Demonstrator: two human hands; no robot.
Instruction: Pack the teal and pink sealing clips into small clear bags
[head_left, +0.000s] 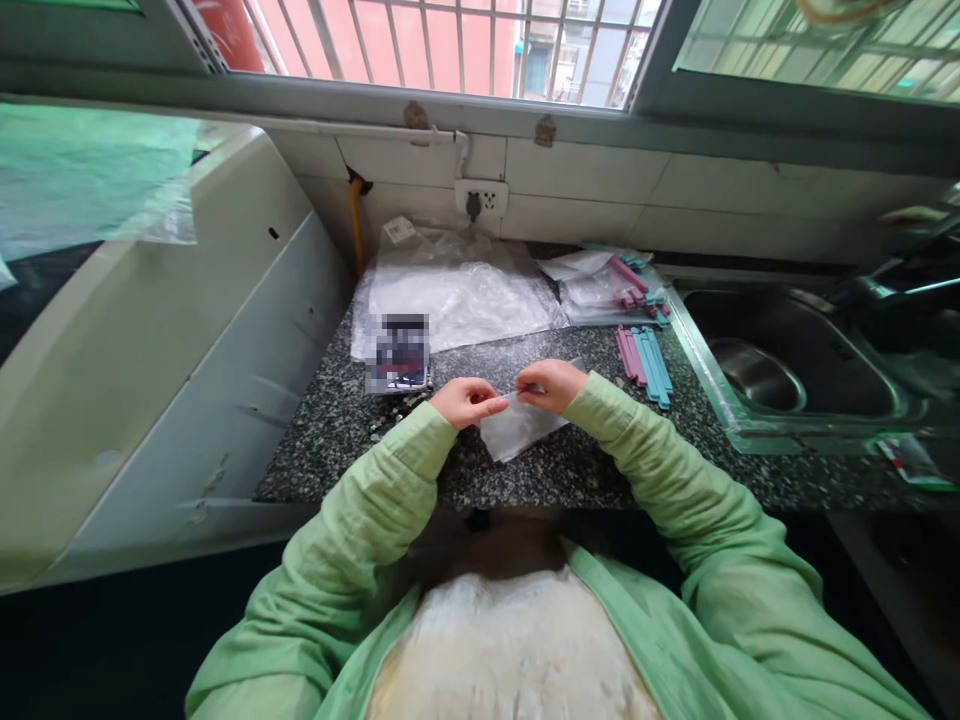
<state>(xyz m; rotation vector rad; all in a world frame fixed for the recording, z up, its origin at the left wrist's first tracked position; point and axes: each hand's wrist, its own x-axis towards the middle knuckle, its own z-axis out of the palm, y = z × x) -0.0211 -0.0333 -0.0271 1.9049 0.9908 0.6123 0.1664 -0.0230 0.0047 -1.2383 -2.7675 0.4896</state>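
Between my hands, just above the speckled counter (577,480), hangs a small clear plastic bag (517,430). My left hand (471,402) pinches its upper edge near the left corner. Farther right along that edge, the closed fingers of my right hand (550,386) grip it too. To the right of the bag lie pink sealing clips (631,356) and blue sealing clips (652,362), side by side in a row. Behind them is a clear packet (600,290) with more pink and blue clips in and on it.
Large clear plastic bags (465,290) spread along the wall. A phone-like item (399,355), partly blurred out, lies left of my hands, with small bits beside it. A steel sink (795,350) is at right, a white appliance (225,330) at left. The wall has a socket (489,198).
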